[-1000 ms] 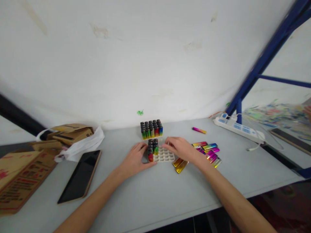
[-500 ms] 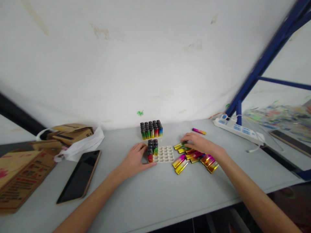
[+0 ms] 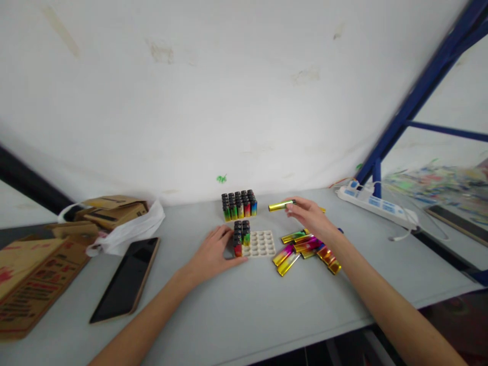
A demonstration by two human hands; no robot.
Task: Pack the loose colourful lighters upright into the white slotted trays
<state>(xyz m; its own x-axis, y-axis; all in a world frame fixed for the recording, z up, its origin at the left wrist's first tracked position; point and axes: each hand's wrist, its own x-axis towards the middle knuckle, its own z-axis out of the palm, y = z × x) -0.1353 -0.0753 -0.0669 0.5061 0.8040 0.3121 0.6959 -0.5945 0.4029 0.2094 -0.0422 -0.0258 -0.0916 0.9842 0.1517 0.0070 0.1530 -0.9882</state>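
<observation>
With the pale tray (image 3: pixel 263 244) as the dial's centre and twelve toward the wall, a cardboard carton (image 3: pixel 38 284) sits on the bench (image 3: pixel 229 315) near nine o'clock, and a dark tablet (image 3: pixel 125 279) lies nearer between eight and nine. The left hand (image 3: pixel 213 251) is at nine, its grip apart, thumb and fingers around the tray's left near corner. Black-capped cylinders (image 3: pixel 238 239) stand in the tray's left columns; a full block of cylinders (image 3: pixel 239 206) stands toward eleven. At one o'clock a gold cylinder (image 3: pixel 277 206) is raised, clamped in the grip of the right hand (image 3: pixel 312 218) at two. Loose metallic cylinders (image 3: pixel 308 245) lie at three; a white power strip (image 3: pixel 375 204) lies between two and three.
</observation>
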